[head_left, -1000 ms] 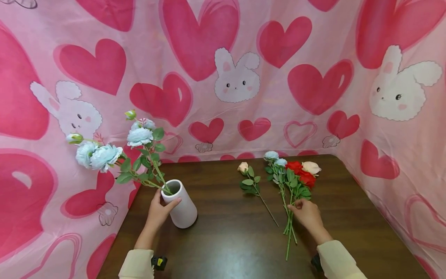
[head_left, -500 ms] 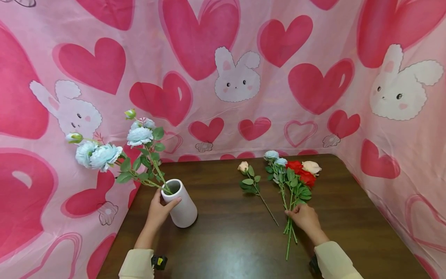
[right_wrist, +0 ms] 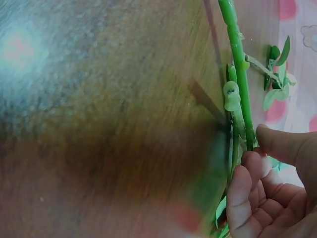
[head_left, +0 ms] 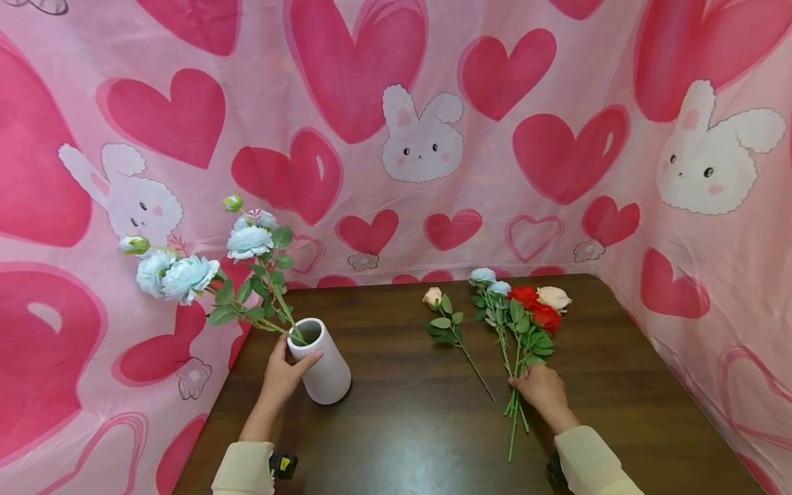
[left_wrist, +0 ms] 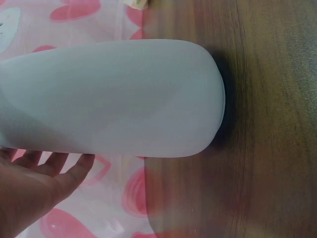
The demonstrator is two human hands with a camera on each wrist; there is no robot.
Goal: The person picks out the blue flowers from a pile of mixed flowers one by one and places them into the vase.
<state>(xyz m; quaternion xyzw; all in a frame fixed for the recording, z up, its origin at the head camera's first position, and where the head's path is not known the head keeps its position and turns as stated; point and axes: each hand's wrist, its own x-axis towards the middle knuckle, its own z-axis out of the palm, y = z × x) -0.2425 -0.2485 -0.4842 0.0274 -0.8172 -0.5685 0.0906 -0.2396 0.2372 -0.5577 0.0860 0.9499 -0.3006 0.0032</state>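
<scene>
My left hand [head_left: 284, 375] grips a white vase [head_left: 328, 377] near its rim, with the thumb over the front. The vase stands upright on the table, and in the left wrist view the fingers lie along its side. Light blue artificial flowers [head_left: 249, 243] with green leaves lean out of its mouth to the left. On the right, my right hand [head_left: 544, 390] pinches a green flower stem [right_wrist: 240, 74] between thumb and forefinger, low over the pile. Red roses [head_left: 546, 318], a cream rose [head_left: 553, 298] and small blue flowers [head_left: 482, 276] lie at the bunch's far end.
A single peach rose [head_left: 433, 297] lies on the brown wooden table [head_left: 408, 426], between the vase and the bunch. Behind and at both sides hangs a pink cloth [head_left: 482, 165] printed with hearts and rabbits.
My right hand has slid a little nearer along the stems and slightly left, and its fingers have closed on a stem. The left hand and the vase have stayed put.
</scene>
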